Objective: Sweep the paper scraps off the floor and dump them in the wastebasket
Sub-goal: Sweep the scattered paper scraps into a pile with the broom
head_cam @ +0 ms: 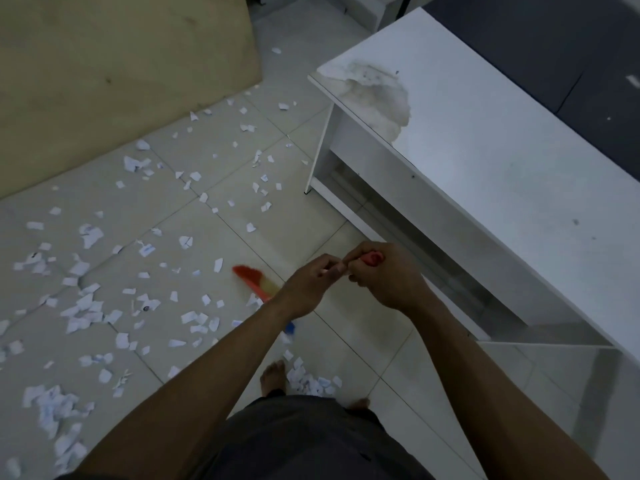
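Right hand (384,278) and left hand (310,284) both grip the blurred red-bristled broom (254,282). Torn white paper scraps (91,237) litter the pale tiled floor (298,233), left.

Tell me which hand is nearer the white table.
Right. The right hand, gripping the broom handle at its red end, is on the side towards the white table; the left hand, also on the handle, sits further out over the floor.
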